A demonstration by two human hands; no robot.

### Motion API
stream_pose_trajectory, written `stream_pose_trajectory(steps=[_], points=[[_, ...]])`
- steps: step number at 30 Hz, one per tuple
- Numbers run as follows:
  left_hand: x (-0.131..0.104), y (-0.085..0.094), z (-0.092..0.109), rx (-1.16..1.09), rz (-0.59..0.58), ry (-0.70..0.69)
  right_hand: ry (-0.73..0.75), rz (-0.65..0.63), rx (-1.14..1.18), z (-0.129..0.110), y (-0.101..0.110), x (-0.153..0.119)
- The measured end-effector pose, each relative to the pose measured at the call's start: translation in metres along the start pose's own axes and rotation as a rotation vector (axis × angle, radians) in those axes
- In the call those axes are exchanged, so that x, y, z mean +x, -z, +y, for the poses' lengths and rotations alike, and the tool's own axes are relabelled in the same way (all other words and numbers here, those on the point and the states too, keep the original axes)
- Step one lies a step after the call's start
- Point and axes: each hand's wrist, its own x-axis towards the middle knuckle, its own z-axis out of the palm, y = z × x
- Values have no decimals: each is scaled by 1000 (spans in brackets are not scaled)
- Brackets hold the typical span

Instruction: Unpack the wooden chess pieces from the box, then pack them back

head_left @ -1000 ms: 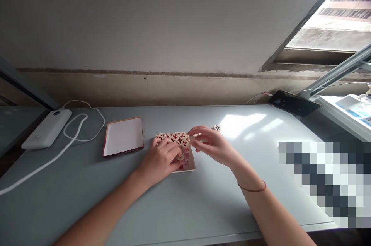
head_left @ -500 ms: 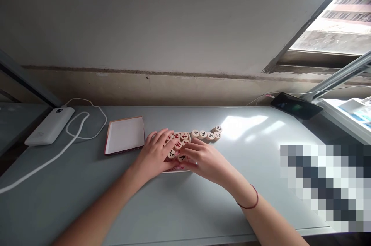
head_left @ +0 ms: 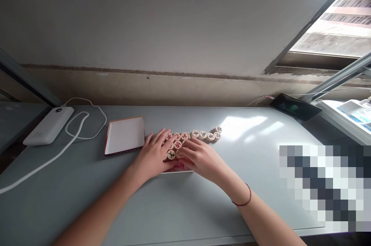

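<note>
A shallow open box [head_left: 174,172] of round wooden Chinese chess pieces [head_left: 177,144] sits at the middle of the table. Some pieces carry red characters, others black. My left hand [head_left: 155,155] lies over the box's left side, its fingers stretched out across the rim and the pieces there. Curled down into the box from the right, my right hand [head_left: 199,157] has thumb and fingertips closed on a piece [head_left: 179,154] beside a black-marked one, mostly covered by the fingers. Several black-marked pieces [head_left: 203,135] stand in a line just right of the box.
Left of the box lies its lid [head_left: 124,135], white inside up. Further left are a white power bank [head_left: 49,126] and a white cable [head_left: 60,157]. A dark phone [head_left: 295,106] is at the back right. A wall runs behind the grey table [head_left: 179,211].
My right hand has moved slightly left and away, bringing a black-marked piece up against the row in the box. My left hand stays nearly in place.
</note>
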Motion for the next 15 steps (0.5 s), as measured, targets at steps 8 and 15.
stream_pose_trajectory(steps=[8,15], points=[[-1,1,-1,-29,42,-32,-762,236,-75,71,26,-14],[4,8,13,-4,76,-268,-1138,-84,37,90,30,-16]])
